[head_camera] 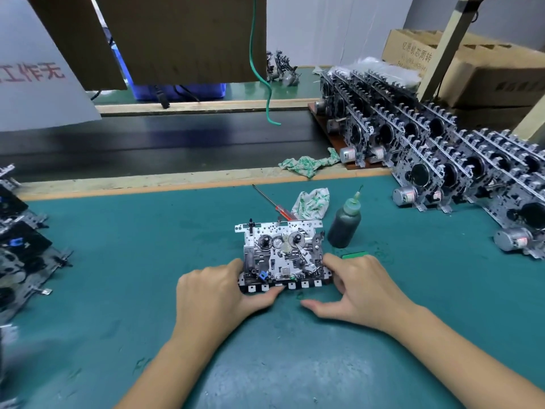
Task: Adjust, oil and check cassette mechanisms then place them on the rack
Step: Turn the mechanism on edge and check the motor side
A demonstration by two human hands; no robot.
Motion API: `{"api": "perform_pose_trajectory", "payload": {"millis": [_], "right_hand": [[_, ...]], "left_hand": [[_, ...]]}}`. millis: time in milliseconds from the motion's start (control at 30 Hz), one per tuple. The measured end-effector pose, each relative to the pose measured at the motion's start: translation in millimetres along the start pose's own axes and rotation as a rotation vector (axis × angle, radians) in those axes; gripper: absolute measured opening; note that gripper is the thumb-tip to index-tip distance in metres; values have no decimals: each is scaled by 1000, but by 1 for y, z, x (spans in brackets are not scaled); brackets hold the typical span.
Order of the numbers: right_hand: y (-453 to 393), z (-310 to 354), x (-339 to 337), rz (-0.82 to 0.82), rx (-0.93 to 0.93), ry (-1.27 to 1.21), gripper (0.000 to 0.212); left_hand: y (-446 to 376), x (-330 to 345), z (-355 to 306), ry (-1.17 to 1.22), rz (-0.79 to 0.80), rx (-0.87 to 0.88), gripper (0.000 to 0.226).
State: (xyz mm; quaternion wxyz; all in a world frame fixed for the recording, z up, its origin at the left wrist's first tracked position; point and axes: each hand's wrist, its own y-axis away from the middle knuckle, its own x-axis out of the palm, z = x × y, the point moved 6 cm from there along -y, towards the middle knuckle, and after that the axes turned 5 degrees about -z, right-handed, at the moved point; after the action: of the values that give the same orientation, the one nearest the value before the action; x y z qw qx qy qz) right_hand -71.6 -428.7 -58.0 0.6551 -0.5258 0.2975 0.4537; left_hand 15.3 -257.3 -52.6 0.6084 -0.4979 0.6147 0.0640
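A cassette mechanism (pixel 281 258) lies flat on the green mat (pixel 118 261), a little below the centre of the frame. The left hand (pixel 215 293) holds its lower left corner: the fingers are curled along the left edge and the thumb presses on the front row of white keys. The right hand (pixel 358 290) holds the lower right corner with curled fingers, while its thumb is stretched to the left and lies on the mat, just in front of the mechanism.

Just beside the mechanism, to its upper right, a dark oil bottle (pixel 345 222) with a green nozzle stands upright. A red-handled screwdriver (pixel 274 203) and a crumpled white and green cloth (pixel 314 202) lie behind the mechanism. A second cloth (pixel 308 164) lies further back, at the edge of the black conveyor belt (pixel 162 143).

At the right of the frame, many finished mechanisms (pixel 442 160) stand in rows on the rack. More mechanisms (pixel 20 246) are stacked at the left edge. A cardboard box (pixel 483 75) is in the upper right corner.
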Motion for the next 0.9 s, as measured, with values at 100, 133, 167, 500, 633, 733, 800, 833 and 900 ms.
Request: {"api": "perform_pose_trajectory", "payload": {"millis": [100, 133, 167, 500, 633, 733, 800, 833, 900], "right_hand": [[0, 1, 0, -45, 2, -2, 46], [1, -1, 1, -44, 23, 6, 46], [1, -2, 2, -29, 44, 11, 47], [3, -7, 0, -18, 109, 35, 56], [3, -4, -4, 24, -32, -16, 47], [4, -2, -4, 13, -70, -4, 45], [4, -1, -3, 17, -75, -2, 46], [4, 0, -4, 18, -78, -7, 45], [3, 2, -7, 14, -101, -29, 42]], "left_hand": [[-1, 5, 3, 50, 60, 41, 61], [-2, 7, 5, 68, 89, 52, 61], [-2, 9, 8, 86, 119, 53, 62], [7, 2, -7, 120, 74, 225, 49], [6, 2, -4, 88, 61, 211, 54], [8, 0, -3, 89, 39, 232, 56], [7, -2, -4, 59, -3, 218, 56], [7, -3, -4, 40, -25, 206, 55], [5, -4, -4, 15, -53, 194, 55]]}}
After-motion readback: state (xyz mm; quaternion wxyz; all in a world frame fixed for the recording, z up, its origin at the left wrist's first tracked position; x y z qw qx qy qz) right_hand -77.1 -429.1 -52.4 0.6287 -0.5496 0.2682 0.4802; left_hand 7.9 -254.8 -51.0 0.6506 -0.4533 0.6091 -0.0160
